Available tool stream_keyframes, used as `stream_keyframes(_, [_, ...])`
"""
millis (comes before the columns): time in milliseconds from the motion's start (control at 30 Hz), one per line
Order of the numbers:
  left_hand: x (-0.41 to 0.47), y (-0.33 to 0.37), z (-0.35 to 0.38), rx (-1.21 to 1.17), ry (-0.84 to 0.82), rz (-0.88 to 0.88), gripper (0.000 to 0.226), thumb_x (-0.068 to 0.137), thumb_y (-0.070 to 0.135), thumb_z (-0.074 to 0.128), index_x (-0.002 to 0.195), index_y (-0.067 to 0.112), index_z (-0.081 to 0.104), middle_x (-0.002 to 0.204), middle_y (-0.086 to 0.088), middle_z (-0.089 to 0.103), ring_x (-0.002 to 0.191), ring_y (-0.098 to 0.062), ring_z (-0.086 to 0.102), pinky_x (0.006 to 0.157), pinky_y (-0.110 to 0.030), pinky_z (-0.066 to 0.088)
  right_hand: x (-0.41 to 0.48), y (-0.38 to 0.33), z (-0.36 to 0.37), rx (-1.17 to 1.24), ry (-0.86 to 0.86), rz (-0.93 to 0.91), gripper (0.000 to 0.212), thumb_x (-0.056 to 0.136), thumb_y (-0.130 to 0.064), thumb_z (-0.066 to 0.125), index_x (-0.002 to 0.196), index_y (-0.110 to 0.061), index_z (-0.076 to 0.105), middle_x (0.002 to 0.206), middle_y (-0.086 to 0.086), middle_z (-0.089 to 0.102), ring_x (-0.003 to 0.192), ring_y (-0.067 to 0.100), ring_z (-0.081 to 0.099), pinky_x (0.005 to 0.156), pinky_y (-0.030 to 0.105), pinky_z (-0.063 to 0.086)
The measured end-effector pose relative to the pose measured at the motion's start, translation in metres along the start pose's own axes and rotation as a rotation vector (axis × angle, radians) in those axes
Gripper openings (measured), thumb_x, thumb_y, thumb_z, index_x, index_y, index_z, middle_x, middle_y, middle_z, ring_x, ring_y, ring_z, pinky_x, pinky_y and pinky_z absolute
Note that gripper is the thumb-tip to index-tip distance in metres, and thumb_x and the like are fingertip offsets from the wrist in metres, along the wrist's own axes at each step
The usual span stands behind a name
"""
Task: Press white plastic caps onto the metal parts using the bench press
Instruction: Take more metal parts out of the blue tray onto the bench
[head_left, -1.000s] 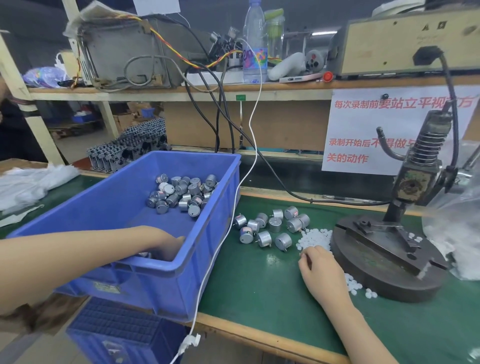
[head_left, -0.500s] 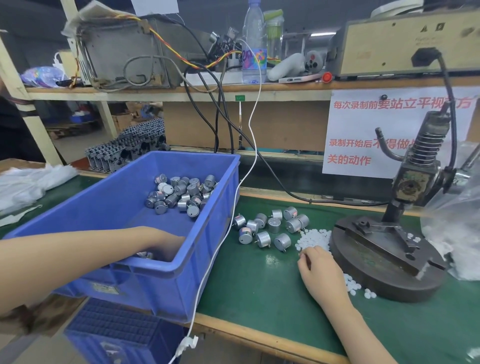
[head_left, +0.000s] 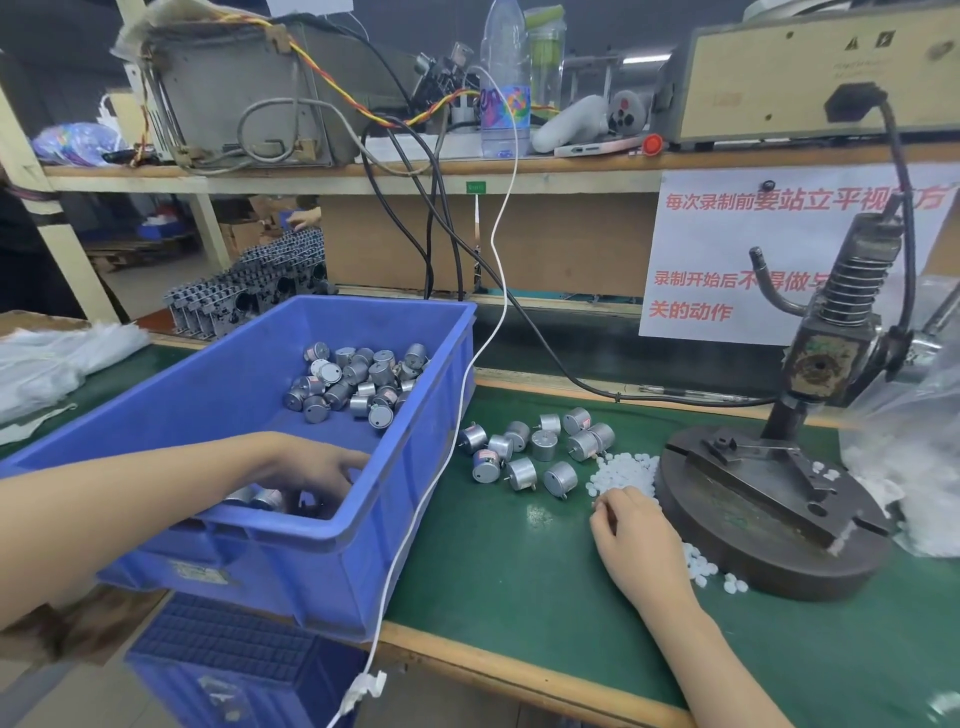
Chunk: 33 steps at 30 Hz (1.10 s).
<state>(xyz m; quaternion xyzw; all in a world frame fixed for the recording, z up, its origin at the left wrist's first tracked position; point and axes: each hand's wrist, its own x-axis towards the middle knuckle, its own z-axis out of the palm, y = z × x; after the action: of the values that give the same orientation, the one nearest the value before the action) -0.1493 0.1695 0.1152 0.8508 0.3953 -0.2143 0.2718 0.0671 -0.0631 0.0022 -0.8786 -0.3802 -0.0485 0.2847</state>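
bin (head_left: 291, 525): blue, lower left, set beside the work spot, probably to keep stock within reach.
left hand (head_left: 311, 467): inside the near corner, fingers bent over a few metal parts (head_left: 260, 499); whether it grips one cannot be told.
metal parts: small silver cylinders with thin pins, heaped at the bin's far side, a loose cluster on the green mat (head_left: 519, 571) at centre.
white caps (head_left: 626, 470): tiny discs piled against the base of the bench press (head_left: 769, 519).
right hand (head_left: 636, 540): knuckles up, fingertips tucked at that pile, likely picking one; hold hidden.
bench press: right of frame, fixture looks unloaded.

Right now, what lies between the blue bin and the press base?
In the head view: a white cable, loose metal parts, the white caps and the right hand, all on the green mat.
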Motion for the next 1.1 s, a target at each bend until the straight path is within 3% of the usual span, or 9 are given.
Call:
stream_keyframes(133, [-0.007,-0.002,-0.008,-0.107,-0.133,0.069,0.024,0.072,0.018,0.053,0.094,0.025,0.046,0.078,-0.011,0.038,0.063,-0.022,0.040,0.049,-0.025,0.044,-0.001,0.001,0.000,-0.003,-0.004,-0.011,0.022,0.095,-0.022,0.040,0.094,-0.010,0.059,0.091,0.002,0.057,0.087,0.019,0.048,0.071,0.030,0.041])
stream_keyframes(233, [-0.011,-0.006,-0.023,-0.234,-0.048,0.127,0.031,0.078,0.019,0.061,0.106,0.024,0.048,0.081,-0.014,0.049,0.050,-0.015,0.050,0.052,-0.035,0.052,0.000,0.001,0.000,0.005,-0.004,-0.012,0.023,0.095,-0.022,0.039,0.095,-0.010,0.059,0.091,0.001,0.057,0.087,0.019,0.048,0.072,0.030,0.041])
stream_keyframes(333, [-0.016,-0.010,-0.045,-0.347,0.095,0.163,0.032,0.088,0.016,0.061,0.115,0.022,0.048,0.083,-0.008,0.059,0.061,-0.012,0.065,0.056,-0.044,0.055,0.000,0.002,0.001,-0.002,-0.009,-0.021,0.023,0.096,-0.023,0.038,0.095,-0.012,0.058,0.094,0.000,0.058,0.088,0.017,0.047,0.071,0.029,0.040])
stream_keyframes(467, [-0.038,0.000,-0.082,-0.405,0.265,0.237,0.032,0.085,0.018,0.065,0.112,0.026,0.051,0.104,-0.012,0.053,0.074,-0.021,0.069,0.059,-0.050,0.056,0.000,0.002,0.002,-0.043,0.002,-0.052,0.023,0.096,-0.025,0.038,0.096,-0.014,0.058,0.094,-0.003,0.057,0.087,0.015,0.047,0.066,0.026,0.036])
stream_keyframes(567, [-0.058,0.019,-0.107,-0.452,0.332,0.346,0.032,0.078,0.020,0.068,0.107,0.026,0.055,0.107,-0.012,0.052,0.076,-0.027,0.069,0.062,-0.054,0.056,0.000,0.002,0.003,-0.053,0.011,-0.059,0.022,0.095,-0.025,0.039,0.093,-0.014,0.057,0.090,-0.005,0.055,0.083,0.013,0.044,0.063,0.025,0.033])
stream_keyframes(633, [-0.071,0.040,-0.120,-0.424,0.367,0.425,0.034,0.075,0.023,0.069,0.105,0.028,0.056,0.106,-0.011,0.052,0.075,-0.023,0.069,0.062,-0.054,0.056,0.000,0.002,0.003,-0.044,0.017,-0.060,0.021,0.094,-0.025,0.040,0.090,-0.015,0.057,0.085,-0.007,0.050,0.080,0.012,0.041,0.061,0.025,0.029])
stream_keyframes(900, [-0.056,0.150,-0.110,-0.304,0.269,0.644,0.031,0.084,0.018,0.065,0.112,0.024,0.051,0.108,-0.012,0.048,0.075,-0.025,0.067,0.064,-0.055,0.056,-0.001,0.002,0.002,-0.060,0.007,-0.103,0.021,0.094,-0.028,0.037,0.088,-0.019,0.055,0.084,-0.009,0.044,0.084,0.012,0.045,0.062,0.023,0.028])
stream_keyframes(1100, [0.009,0.201,-0.072,-0.167,0.175,0.581,0.036,0.083,0.023,0.067,0.114,0.027,0.049,0.109,-0.006,0.048,0.085,-0.023,0.063,0.058,-0.047,0.058,0.000,0.004,0.003,-0.026,0.007,-0.122,0.025,0.094,-0.029,0.036,0.091,-0.016,0.057,0.087,-0.008,0.049,0.088,0.011,0.047,0.063,0.023,0.031])
